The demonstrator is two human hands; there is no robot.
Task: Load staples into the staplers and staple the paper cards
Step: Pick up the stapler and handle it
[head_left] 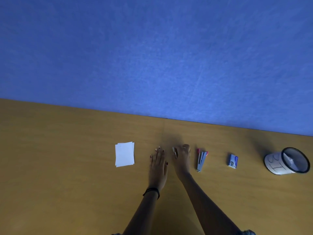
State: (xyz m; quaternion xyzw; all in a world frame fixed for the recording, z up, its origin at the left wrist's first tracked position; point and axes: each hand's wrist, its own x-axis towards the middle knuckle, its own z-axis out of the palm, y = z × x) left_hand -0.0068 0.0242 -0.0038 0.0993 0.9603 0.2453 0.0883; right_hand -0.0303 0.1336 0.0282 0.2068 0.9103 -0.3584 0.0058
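Observation:
A small stack of white paper cards (124, 154) lies on the wooden table (67, 167) to the left. My left hand (158, 164) rests flat on the table, fingers straight. Just right of it, my right hand (183, 160) grips a small metal stapler (175, 152), mostly hidden by the fingers. A second stapler (201, 160), silver with pink ends, lies opened up on the table to the right of that hand. Further right sits a small blue staple box (233, 161).
A mesh-rimmed cup (288, 161) wrapped in white paper lies tipped on its side at the far right. A blue wall (152, 56) rises directly behind the table's back edge.

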